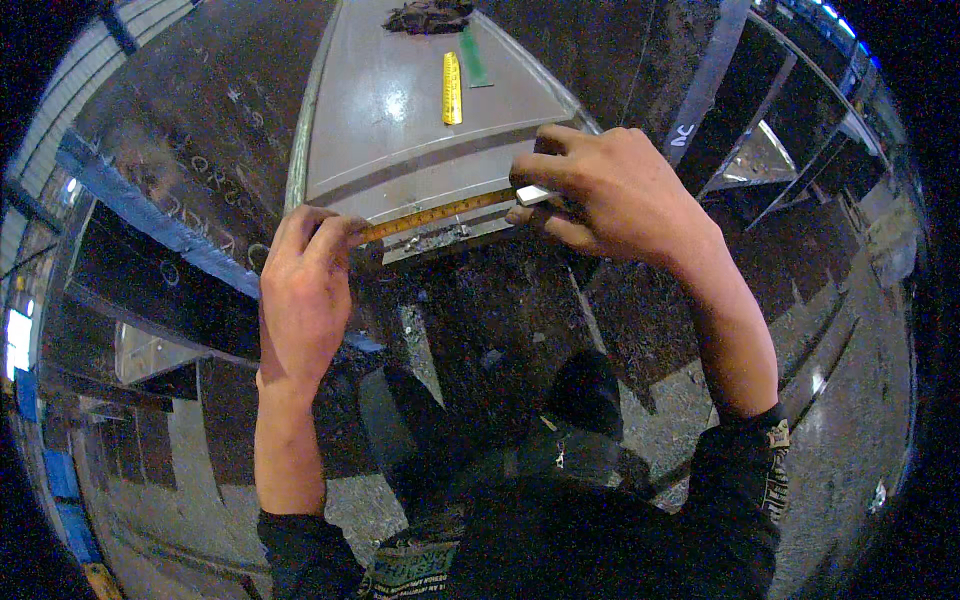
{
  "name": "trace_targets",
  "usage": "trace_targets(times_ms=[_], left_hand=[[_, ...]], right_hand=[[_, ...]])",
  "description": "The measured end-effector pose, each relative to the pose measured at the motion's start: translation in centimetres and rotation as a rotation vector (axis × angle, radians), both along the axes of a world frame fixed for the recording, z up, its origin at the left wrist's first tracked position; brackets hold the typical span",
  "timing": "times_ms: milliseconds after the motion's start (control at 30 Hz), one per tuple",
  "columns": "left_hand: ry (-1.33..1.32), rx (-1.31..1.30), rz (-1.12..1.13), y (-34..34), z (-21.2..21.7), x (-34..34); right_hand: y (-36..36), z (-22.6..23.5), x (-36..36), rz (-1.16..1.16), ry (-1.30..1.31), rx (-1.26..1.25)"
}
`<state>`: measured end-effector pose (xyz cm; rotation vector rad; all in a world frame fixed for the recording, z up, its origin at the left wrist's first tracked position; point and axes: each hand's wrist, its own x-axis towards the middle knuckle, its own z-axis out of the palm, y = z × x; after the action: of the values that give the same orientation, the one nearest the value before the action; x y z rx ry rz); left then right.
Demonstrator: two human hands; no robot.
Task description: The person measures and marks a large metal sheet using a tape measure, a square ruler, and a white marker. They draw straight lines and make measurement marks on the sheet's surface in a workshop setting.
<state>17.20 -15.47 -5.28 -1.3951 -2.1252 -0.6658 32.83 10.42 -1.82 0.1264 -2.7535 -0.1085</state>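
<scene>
One smooth grey tapered plate [350, 115], just the one! Two bare hands: one left hand [308, 262] at its near-left corner, one right hand [620, 190] at its near right. One slim orange-yellow measuring tape [430, 216] across its near end, one short white stick [533, 195] above that end. Farther up the plate, one flat yellow strip [452, 90], one flat green strip [474, 58], one dark crumpled bundle [428, 17]!

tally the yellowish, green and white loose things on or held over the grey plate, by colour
Yellow to orange: 2 (measuring strip between the left hand and right hand; short yellow strip lying on the grey plate)
Green: 1 (flat strip)
White: 1 (small stick in the right hand)
Total: 4
</scene>
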Motion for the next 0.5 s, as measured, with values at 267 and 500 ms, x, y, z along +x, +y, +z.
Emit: trace_targets(times_ms=[267,500], left_hand=[[-0.01,-0.017,-0.023,0.05,-0.14,-0.02],[-0.013,-0.005,-0.023,0.13,0.07,0.28]], right_hand=[[-0.05,-0.32,0.12,0.014,0.012,-0.016],[-0.15,-0.07,0.35,0.018,0.032,-0.011]])
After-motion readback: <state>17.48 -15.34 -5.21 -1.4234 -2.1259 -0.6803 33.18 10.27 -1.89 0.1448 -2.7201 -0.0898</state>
